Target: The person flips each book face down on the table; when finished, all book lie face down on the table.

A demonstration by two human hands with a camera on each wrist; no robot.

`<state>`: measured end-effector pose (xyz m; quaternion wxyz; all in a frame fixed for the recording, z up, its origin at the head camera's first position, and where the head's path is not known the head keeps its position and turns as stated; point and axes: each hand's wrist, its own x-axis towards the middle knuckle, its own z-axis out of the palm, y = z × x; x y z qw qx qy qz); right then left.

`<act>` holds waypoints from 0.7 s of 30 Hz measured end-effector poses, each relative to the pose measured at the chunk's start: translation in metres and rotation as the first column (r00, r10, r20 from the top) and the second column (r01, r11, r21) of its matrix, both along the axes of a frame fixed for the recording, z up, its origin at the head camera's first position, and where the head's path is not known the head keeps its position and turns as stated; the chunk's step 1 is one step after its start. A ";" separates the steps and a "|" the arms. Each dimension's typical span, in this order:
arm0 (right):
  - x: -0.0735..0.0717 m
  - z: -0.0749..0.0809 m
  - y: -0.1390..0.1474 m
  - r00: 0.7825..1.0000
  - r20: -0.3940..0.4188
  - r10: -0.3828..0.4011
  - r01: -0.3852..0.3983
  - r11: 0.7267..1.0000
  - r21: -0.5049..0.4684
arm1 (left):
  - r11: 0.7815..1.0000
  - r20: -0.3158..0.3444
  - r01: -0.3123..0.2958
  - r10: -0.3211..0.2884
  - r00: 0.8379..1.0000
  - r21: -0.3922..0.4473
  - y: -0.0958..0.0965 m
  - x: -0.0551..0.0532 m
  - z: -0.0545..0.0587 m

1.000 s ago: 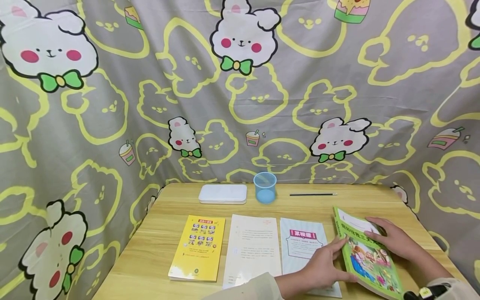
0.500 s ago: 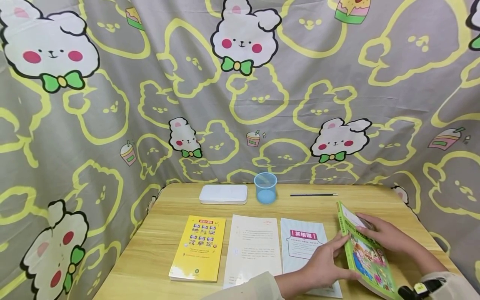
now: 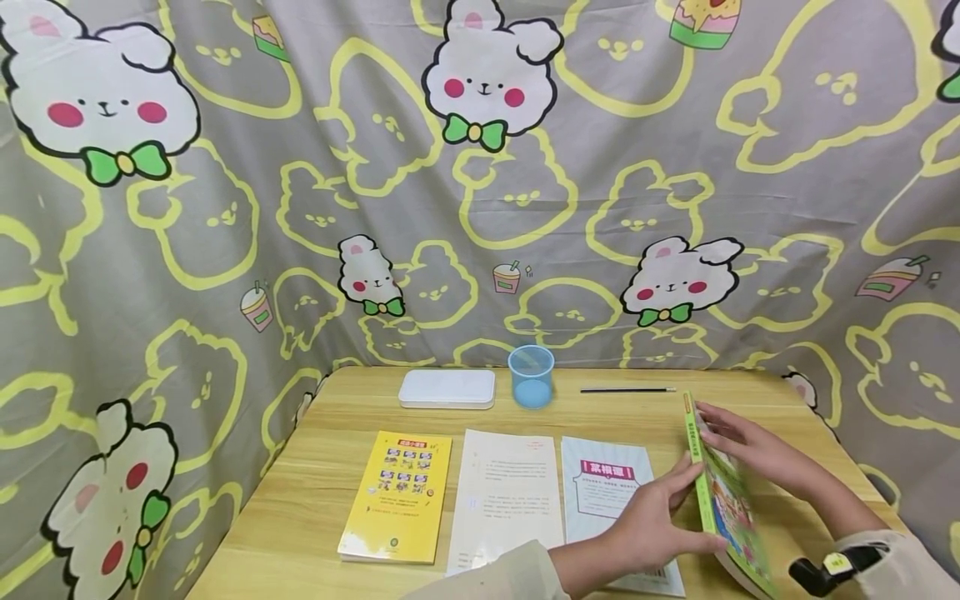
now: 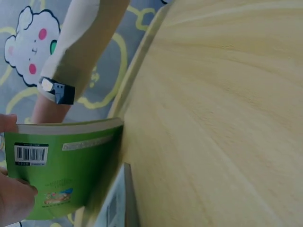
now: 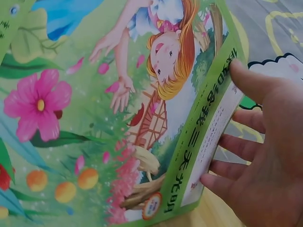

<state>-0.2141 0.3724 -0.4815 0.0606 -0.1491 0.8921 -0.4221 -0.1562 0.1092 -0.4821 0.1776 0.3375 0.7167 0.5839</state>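
Observation:
A green picture-covered book (image 3: 733,510) is tilted up on its side at the right of the table, spine toward the left. My left hand (image 3: 654,523) grips its spine side, thumb on the front cover. The far end of the book is held by my right hand (image 3: 753,450), whose thumb lies over the cover's edge in the right wrist view. In the left wrist view the green back cover (image 4: 85,165) shows a barcode. Just left of the book, partly under my left forearm, lies a pale blue booklet (image 3: 607,475).
Further left lie a cream-white booklet (image 3: 506,500) and a yellow book (image 3: 397,500). Along the back of the wooden table (image 3: 300,500) are a white case (image 3: 446,388), a blue translucent cup (image 3: 532,379) and a pencil (image 3: 628,390). A patterned curtain (image 3: 480,208) hangs behind.
The green book has turned from lying nearly face up to standing steeply on its side, its far end shifting slightly right and up. My right hand has moved left and farther away with it.

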 end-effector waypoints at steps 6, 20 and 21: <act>-0.001 0.002 0.000 0.999 0.044 0.001 0.004 0.993 -0.116 | 1.000 -0.061 -0.027 0.027 0.998 0.004 0.001 0.003 0.007; -0.003 0.003 -0.001 0.974 0.136 0.182 -0.086 0.849 -0.522 | 0.996 -0.129 -0.076 0.070 0.989 -0.037 0.002 0.009 0.026; -0.003 0.003 0.000 0.969 0.134 0.206 -0.100 0.828 -0.551 | 0.997 -0.132 -0.075 0.069 0.989 -0.036 0.002 0.009 0.027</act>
